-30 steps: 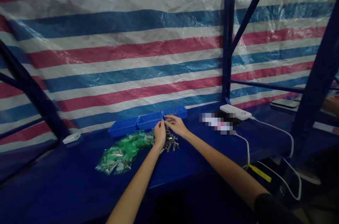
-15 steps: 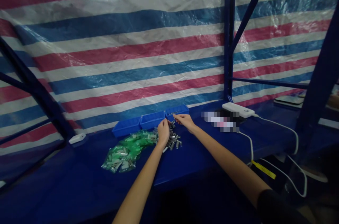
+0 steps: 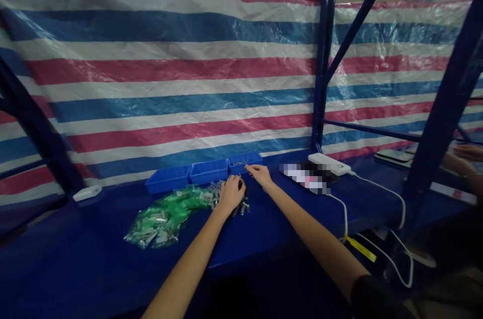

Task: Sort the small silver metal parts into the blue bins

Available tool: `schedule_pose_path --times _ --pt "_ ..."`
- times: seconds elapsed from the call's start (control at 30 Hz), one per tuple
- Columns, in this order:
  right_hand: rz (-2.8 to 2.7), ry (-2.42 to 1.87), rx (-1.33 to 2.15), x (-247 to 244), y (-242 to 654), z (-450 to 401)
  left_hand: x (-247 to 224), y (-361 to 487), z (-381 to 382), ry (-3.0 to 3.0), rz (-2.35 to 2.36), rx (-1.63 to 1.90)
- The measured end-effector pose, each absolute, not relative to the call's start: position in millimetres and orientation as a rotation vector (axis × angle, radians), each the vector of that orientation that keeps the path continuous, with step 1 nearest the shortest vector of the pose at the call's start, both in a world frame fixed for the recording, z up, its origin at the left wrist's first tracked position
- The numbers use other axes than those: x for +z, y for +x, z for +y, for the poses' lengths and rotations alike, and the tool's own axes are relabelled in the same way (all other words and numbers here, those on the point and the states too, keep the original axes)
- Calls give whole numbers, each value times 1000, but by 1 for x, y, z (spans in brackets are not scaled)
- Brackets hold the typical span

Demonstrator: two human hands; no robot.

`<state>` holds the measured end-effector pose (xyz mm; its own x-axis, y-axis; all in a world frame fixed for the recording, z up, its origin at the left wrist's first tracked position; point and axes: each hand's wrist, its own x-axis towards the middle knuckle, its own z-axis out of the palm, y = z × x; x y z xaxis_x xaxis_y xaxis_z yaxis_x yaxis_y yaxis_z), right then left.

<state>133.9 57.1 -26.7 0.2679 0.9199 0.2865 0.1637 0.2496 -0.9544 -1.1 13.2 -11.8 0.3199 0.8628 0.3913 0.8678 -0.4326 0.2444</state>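
My left hand (image 3: 231, 194) is lowered over a pile of small metal cylindrical parts (image 3: 241, 208), its fingers bent down and a gap showing between them. Nothing can be seen held in it. Just right of the pile, my right hand (image 3: 260, 176) is closed in a pinch at the front of the rightmost blue bin (image 3: 256, 159). Whatever its fingertips hold is too small to make out. Small metal pieces lie inside that bin. Two more blue bins, a middle one (image 3: 209, 173) and a left one (image 3: 166, 180), adjoin it in a row.
Clear and green plastic bags of parts (image 3: 162, 221) lie left of the pile. At right are a partly blurred phone (image 3: 302, 178), a white power bank (image 3: 328, 163) and a white cable (image 3: 381, 185). Blue rack posts (image 3: 320, 57) frame the table. Another person's hand (image 3: 468, 152) shows far right.
My left hand has gone from a raised pinch beside my right hand down onto the metal parts. My right hand stays pinched by the right bin. The camera view has shifted rightward.
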Motion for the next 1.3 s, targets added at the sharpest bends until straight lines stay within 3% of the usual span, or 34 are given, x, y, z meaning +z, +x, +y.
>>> schedule_pose_path --times 0.3,0.53,0.73,1.07,1.3 --pt "-1164 -1265 753 -25 136 53 -14 -6 11 -2461 -1688 -531" --pt "-1201 -1353 698 -25 143 50 -11 -2 11 -2583 -1675 -742" --pt "-1233 -943 813 -17 146 57 -9 -6 11 -2343 -1823 -772" --pt "-1868 -1472 354 -28 146 45 -8 -9 11 -2319 -1827 -595" --pt "-2072 -1381 276 -31 143 46 -8 -8 12 -2390 -1831 -646"
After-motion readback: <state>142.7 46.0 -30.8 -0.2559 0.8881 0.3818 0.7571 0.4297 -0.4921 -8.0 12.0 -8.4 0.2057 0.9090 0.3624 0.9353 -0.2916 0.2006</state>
